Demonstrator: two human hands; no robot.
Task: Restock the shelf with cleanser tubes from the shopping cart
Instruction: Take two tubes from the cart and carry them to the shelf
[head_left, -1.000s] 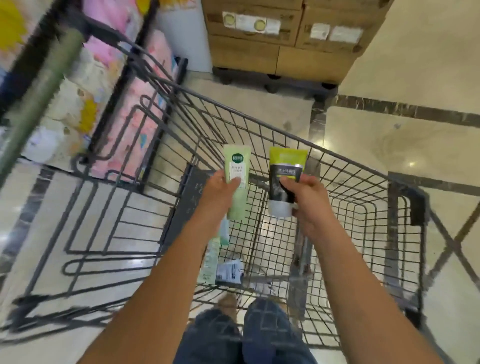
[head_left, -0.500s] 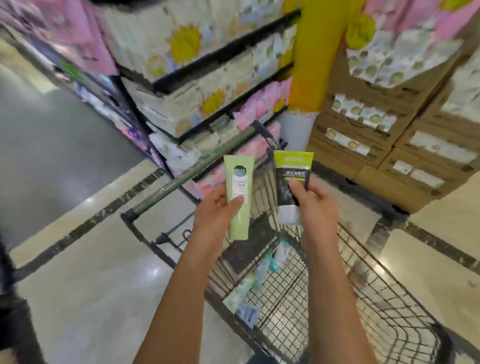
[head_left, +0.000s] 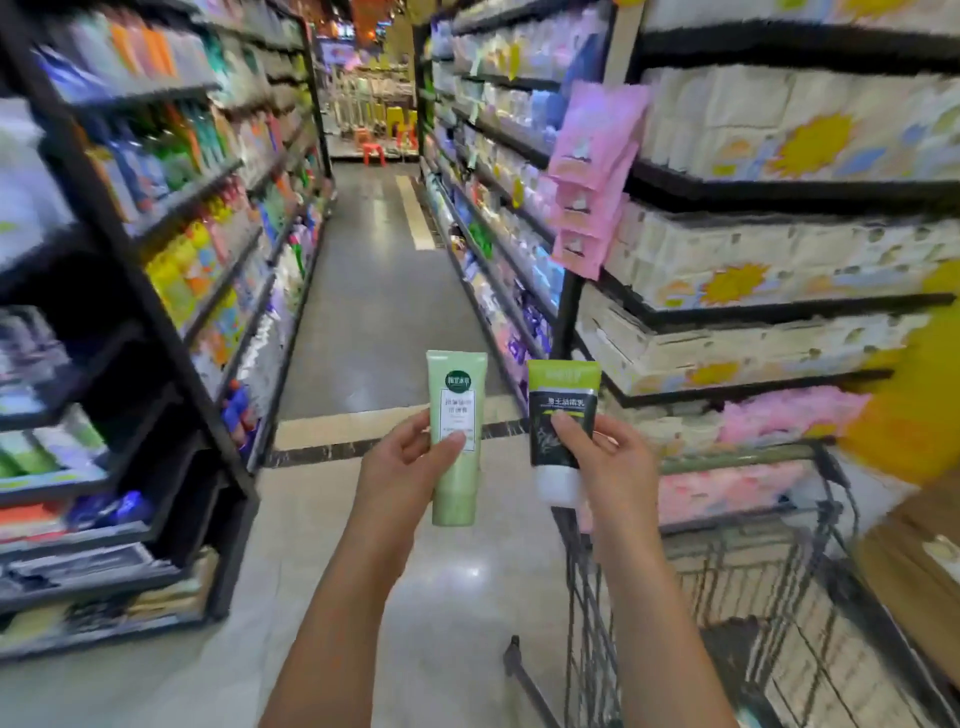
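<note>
1. Since the frame half a second back, my view has swung up and left: the cart basket and cardboard boxes have slid to the lower right, and a long aisle (head_left: 384, 291) now runs straight ahead. Both tubes stay in the same hands.
2. Left hand (head_left: 402, 465): fingers and thumb curled round the pale green tube (head_left: 455, 441), gripping it at mid-body. Tube upright, flat crimped end on top.
3. Right hand (head_left: 605, 457): thumb across the front, fingers behind, gripping the black tube (head_left: 563, 415) with its lime-green top band. White cap points down, just below the hand.
4. The two tubes are side by side, close but apart, held in front of me over the floor.
5. Cart (head_left: 748, 582): wire basket at lower right, beside my right forearm. Contents not readable; blurred.
6. Left shelves (head_left: 171, 249): bottles in mixed colours. Right shelves (head_left: 779, 249): stacked paper packs; pink packets (head_left: 592, 171) hang at the corner.
</note>
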